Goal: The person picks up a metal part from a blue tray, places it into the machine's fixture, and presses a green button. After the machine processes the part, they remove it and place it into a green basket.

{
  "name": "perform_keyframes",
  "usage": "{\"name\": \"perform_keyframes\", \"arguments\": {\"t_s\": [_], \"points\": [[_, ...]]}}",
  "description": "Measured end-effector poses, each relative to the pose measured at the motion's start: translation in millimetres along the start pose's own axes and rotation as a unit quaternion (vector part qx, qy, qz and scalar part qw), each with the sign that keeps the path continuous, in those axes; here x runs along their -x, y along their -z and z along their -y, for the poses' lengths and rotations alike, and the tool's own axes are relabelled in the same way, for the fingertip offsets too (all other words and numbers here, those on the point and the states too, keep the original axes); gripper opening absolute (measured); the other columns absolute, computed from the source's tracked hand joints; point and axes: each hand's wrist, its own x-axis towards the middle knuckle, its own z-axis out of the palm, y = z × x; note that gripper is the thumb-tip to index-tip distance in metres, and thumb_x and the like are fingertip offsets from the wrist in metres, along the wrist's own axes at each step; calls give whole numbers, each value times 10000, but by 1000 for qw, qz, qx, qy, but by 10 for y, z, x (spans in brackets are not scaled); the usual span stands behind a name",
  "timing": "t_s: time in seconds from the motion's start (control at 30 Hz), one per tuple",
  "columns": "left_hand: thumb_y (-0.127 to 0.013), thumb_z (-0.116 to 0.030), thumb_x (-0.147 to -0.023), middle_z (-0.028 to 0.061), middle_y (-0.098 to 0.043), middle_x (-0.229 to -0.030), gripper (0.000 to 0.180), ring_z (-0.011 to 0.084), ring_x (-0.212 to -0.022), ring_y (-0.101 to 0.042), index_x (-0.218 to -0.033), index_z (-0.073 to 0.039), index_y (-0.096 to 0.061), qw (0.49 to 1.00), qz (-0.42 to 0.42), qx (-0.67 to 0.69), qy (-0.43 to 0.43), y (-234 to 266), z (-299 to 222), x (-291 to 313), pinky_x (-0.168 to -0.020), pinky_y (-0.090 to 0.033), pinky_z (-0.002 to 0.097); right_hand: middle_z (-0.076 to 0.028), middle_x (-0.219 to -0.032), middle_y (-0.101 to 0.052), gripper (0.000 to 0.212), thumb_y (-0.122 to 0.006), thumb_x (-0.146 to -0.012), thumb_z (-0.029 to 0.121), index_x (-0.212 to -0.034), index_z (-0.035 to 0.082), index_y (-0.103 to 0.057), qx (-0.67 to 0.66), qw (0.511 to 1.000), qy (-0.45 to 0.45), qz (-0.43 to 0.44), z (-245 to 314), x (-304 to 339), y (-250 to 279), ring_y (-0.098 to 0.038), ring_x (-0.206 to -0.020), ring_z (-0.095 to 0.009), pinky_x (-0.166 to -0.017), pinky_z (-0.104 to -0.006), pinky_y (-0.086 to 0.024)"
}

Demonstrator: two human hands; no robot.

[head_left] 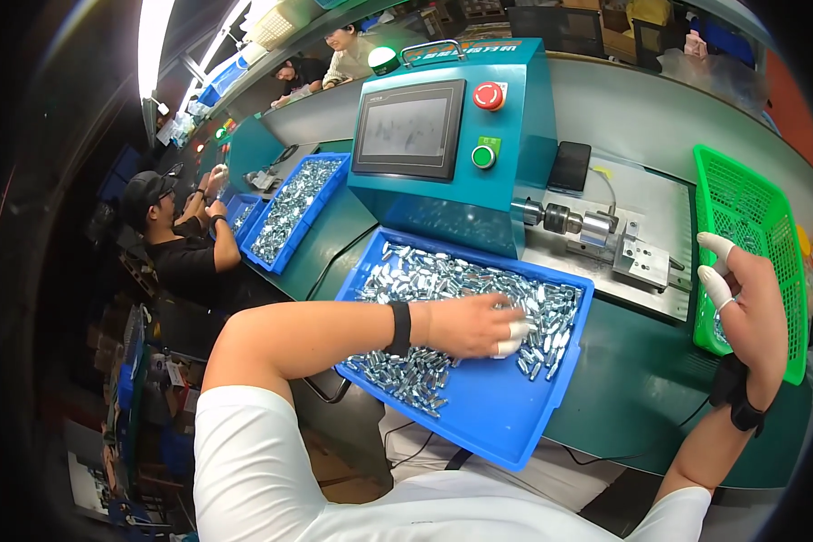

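Small shiny metal pieces (406,379), elongated and silvery, lie heaped in a blue tray (506,425) in front of me. My left hand (474,325) reaches across the tray, palm down among the pieces, with a white finger cot showing. Its fingers bend downward and look slightly blurred; their tips are partly hidden, so I cannot see what they grip. Over the near side of a green plastic basket (795,298) is my right hand (752,307). White cots cover its thumb and a finger, held apart with nothing visible between them. Its other fingers are hidden.
Behind the tray stands a teal machine (524,117) with a screen (411,128), red and green buttons, and a metal spindle and clamp (596,230). A black phone-like slab (570,167) lies beside it. At left, a co-worker (167,226) sits near another blue tray (298,212). Cables cross the green tabletop.
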Motion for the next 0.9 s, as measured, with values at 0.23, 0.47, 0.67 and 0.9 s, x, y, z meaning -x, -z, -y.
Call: {"name": "perform_keyframes", "arguments": {"t_s": [0.23,0.47,0.67,0.9], "points": [[-615,-315,-1003,195,-559,-1482,379,361,-1395,-547,-1336,-132,-613,993,-35,78,79,249,201,168,-1156,-434,547,-46,-793,-578,372,-716,-986,72,-1353,12,-697,24,999,-28,-19,16,47,27,-513,-703,-128,-662,-300,-446],[-609,-326,-1018,154,-525,-1552,381,356,-1438,-515,-1366,-170,-592,974,59,208,-72,178,-122,753,-1190,-396,597,-62,-784,-596,363,-727,-975,98,-1326,7,-710,-14,998,-64,0,24,-38,-42,-504,-692,-138,-659,-315,-442],[-648,-299,-964,141,-500,-1578,381,325,-1491,-453,-1330,-202,-607,981,66,129,-132,-37,155,793,-1208,-371,604,-57,-777,-585,365,-715,-974,87,-1331,11,-709,3,999,-34,-3,-48,-42,-118,-500,-691,-137,-659,-312,-435],[-639,-253,-968,146,-551,-1531,373,332,-1425,-527,-1337,-213,-611,996,67,49,15,142,169,691,-1174,-409,596,-65,-846,-595,395,-719,-973,93,-1364,34,-698,49,998,-31,4,-74,34,-63,-511,-740,-163,-705,-319,-452]]}}
